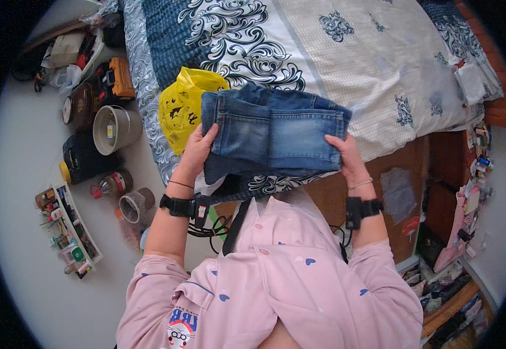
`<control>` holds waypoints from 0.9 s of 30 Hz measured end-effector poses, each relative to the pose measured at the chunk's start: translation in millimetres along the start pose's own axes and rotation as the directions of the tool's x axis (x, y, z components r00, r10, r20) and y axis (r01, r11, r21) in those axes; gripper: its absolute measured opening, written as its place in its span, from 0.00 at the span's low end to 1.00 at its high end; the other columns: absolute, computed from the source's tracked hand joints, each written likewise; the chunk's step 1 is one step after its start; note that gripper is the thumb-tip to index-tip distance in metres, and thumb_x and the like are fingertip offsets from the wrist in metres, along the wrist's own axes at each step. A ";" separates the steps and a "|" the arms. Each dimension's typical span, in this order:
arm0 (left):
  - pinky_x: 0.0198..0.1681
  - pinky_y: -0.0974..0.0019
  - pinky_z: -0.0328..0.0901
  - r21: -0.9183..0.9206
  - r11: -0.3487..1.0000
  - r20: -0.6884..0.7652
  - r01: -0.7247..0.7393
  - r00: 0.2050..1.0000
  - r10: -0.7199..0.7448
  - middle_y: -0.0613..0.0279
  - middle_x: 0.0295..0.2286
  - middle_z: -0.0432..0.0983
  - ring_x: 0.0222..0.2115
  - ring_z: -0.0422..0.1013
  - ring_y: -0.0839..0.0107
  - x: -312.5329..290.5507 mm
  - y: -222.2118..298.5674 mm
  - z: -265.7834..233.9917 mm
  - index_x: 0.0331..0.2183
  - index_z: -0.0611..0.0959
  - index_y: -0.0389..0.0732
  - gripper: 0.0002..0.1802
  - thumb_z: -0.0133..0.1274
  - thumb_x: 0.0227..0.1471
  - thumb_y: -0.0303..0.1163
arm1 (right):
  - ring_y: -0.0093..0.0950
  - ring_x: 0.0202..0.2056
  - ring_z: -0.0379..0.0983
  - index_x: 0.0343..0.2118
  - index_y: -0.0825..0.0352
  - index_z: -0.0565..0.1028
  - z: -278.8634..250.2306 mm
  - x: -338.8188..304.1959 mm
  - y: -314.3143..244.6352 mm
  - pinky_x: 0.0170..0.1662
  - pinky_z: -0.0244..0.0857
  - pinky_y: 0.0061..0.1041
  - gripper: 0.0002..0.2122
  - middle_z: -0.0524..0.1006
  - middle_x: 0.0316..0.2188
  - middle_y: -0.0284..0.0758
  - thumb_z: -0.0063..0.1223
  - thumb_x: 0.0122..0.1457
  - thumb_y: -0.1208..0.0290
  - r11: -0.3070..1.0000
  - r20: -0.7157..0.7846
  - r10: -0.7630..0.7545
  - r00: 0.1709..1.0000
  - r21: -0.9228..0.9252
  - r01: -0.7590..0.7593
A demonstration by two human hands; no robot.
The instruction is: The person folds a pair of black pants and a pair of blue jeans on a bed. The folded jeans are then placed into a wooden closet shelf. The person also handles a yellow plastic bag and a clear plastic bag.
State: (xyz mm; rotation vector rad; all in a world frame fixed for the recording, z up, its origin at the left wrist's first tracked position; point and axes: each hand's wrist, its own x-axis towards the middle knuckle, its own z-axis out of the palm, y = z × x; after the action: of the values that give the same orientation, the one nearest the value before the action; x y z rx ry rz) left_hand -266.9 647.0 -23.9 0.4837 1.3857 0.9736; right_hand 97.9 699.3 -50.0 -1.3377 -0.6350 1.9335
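Note:
A folded pair of blue jeans (270, 131) is held up in front of me, over the near edge of the bed. My left hand (197, 145) grips its left end, thumb on top and fingers out of sight beneath. At the right end my right hand (349, 154) pinches the denim in the same way. Behind the jeans' left side lies a crumpled yellow plastic bag (178, 110) with dark print. Darker cloth shows under the jeans' lower left; I cannot tell whether it belongs to them.
The bed (369, 75) has a white and dark blue patterned cover. Left on the floor stand a grey bucket (119, 131), a black jerrycan (87, 157), an orange and black case (119, 78) and a tray of small bottles (81, 221). Black cables (212, 227) lie near my body.

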 end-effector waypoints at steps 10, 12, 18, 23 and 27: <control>0.45 0.67 0.66 -0.277 0.942 0.194 0.190 0.971 -0.139 0.65 0.41 0.74 0.41 0.71 0.72 16.5 -38.4 96.1 0.46 0.73 0.42 0.16 0.49 0.58 0.37 | 0.29 0.38 0.73 0.44 0.76 0.67 61.5 -8.8 -9.0 0.43 0.66 0.27 0.24 0.75 0.36 0.41 0.60 0.47 0.68 0.740 0.195 -0.349 0.917 -0.543 0.397; 0.41 0.67 0.66 -0.216 0.938 0.167 0.269 0.957 -0.236 0.66 0.38 0.74 0.38 0.71 0.73 20.0 -41.1 100.5 0.45 0.73 0.43 0.16 0.47 0.58 0.41 | 0.28 0.38 0.73 0.44 0.75 0.67 74.3 6.5 39.6 0.42 0.66 0.26 0.23 0.76 0.35 0.41 0.60 0.48 0.68 0.850 0.156 -0.256 0.954 -0.433 0.299; 0.37 0.68 0.63 -0.035 0.961 0.048 0.275 0.961 -0.273 0.66 0.37 0.73 0.36 0.68 0.74 23.0 -47.0 79.7 0.44 0.73 0.46 0.22 0.48 0.55 0.53 | 0.26 0.33 0.73 0.45 0.74 0.68 85.1 19.8 67.7 0.37 0.66 0.24 0.26 0.75 0.31 0.38 0.63 0.48 0.60 0.829 0.221 -0.170 0.960 -0.495 0.260; 0.44 0.68 0.64 -0.122 0.963 0.082 0.241 0.969 -0.232 0.62 0.44 0.71 0.41 0.68 0.72 11.1 -33.1 95.6 0.50 0.68 0.38 0.29 0.55 0.52 0.44 | 0.35 0.41 0.69 0.45 0.73 0.69 83.0 14.9 61.3 0.44 0.64 0.29 0.28 0.69 0.42 0.44 0.64 0.47 0.57 0.589 0.214 -0.364 0.906 -0.701 0.402; 0.48 0.67 0.63 -0.054 0.998 0.275 0.043 0.961 -0.026 0.61 0.44 0.71 0.44 0.67 0.73 12.9 -33.4 99.5 0.50 0.67 0.38 0.28 0.58 0.49 0.31 | 0.32 0.44 0.69 0.47 0.72 0.68 73.0 11.7 54.7 0.47 0.64 0.28 0.27 0.70 0.43 0.42 0.64 0.47 0.62 0.765 0.195 -0.252 0.948 -0.559 0.319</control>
State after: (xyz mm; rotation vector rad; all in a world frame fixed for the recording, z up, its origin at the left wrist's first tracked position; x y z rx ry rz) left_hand -163.7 663.7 -40.4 0.5270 1.1092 0.8803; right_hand 12.5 672.6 -70.9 -1.3822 -1.4989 1.6172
